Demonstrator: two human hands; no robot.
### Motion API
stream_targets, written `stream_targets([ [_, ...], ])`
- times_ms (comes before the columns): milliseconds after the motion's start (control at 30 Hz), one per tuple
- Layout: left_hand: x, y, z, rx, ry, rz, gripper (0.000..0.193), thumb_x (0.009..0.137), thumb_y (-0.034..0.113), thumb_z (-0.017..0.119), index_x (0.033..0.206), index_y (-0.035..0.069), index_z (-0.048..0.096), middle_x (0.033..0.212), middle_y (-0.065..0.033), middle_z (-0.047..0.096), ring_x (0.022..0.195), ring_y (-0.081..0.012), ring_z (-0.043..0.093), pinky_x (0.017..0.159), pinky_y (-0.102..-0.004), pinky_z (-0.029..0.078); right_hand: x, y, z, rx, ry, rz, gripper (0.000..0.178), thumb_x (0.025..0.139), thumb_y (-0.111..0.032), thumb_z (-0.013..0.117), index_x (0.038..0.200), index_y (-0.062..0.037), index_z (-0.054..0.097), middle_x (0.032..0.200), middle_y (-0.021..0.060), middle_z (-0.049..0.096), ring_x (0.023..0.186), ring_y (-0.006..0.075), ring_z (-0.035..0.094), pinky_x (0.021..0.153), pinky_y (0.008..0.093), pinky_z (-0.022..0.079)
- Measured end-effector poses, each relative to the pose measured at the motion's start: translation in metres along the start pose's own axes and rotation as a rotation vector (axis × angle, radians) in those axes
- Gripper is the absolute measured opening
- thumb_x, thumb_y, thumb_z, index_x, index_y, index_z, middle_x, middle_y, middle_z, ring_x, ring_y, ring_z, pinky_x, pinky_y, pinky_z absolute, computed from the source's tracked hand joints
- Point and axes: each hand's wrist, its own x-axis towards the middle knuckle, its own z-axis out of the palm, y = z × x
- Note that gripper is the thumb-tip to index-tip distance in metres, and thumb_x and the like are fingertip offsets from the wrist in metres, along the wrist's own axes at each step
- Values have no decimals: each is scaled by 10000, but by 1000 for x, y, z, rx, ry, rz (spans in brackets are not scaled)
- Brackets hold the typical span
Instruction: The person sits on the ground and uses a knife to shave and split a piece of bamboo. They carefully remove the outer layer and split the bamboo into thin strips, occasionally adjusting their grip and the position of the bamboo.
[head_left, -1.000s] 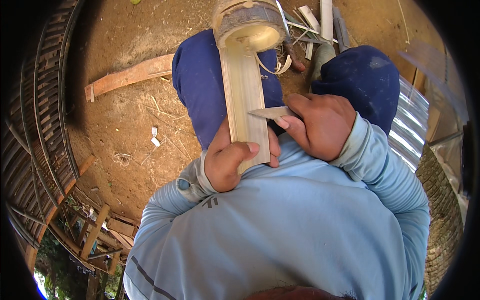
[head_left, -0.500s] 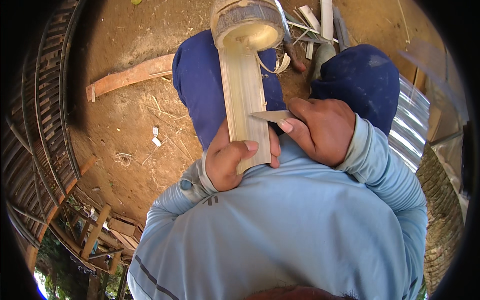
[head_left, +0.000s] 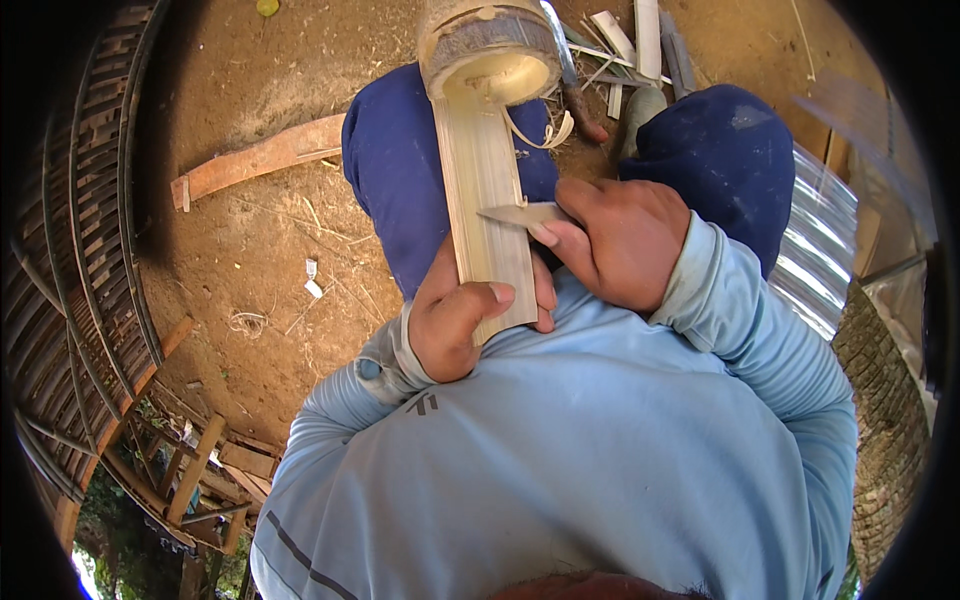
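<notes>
A pale piece of bamboo [head_left: 486, 190] lies lengthwise between my chest and knees, its far part a full hollow ring and its near part a split, trough-like strip. My left hand [head_left: 457, 318] is closed round the near end, thumb on top and fingertips showing at the right edge. In my right hand [head_left: 625, 240] is a knife [head_left: 522, 214]; its pointed blade lies across the strip's right edge, tip toward the left. The fist hides the handle. A thin curled shaving [head_left: 548, 135] hangs off the right edge below the ring.
Beyond the bamboo lies a curved blade tool with a brown handle [head_left: 585, 115], near several split strips [head_left: 648, 40]. An orange-brown plank [head_left: 255, 160] rests on the dirt floor at left. Slatted bamboo work [head_left: 95, 200] stands far left; shiny corrugated sheet [head_left: 820, 245] is at right.
My right hand and the knife have moved left and slightly up, so the blade reaches farther across the strip. My left hand keeps its grip, nearly unmoved.
</notes>
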Motion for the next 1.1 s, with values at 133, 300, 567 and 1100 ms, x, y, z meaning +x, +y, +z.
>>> stream_targets([
  [133,0,0,-1,17,-15,-1,583,807,150,468,1356,-29,386,973,-192,634,833,-274,641,793,-381,538,4,1,0,11,3,19,485,993,-480,516,837,-32,620,683,177,662,633,393,664,576,488,529],
  [300,1,-3,0,-8,-8,13,583,807,148,467,1354,-24,361,979,-206,628,839,-290,639,803,-396,532,14,2,0,29,34,46,502,1006,-490,489,853,-32,630,708,184,670,669,402,672,627,497,537],
  [567,0,-1,2,-2,20,7,566,804,155,466,1323,-42,353,977,-221,623,847,-300,638,811,-409,527,18,9,7,13,89,17,524,1014,-512,458,867,-44,642,726,182,677,696,403,679,655,499,542],
  [1100,0,-2,2,-32,25,16,569,803,152,477,1322,-43,352,969,-229,620,848,-307,634,814,-409,525,52,22,15,-46,245,99,622,998,-580,427,861,-38,699,797,206,704,777,415,689,735,502,552],
])
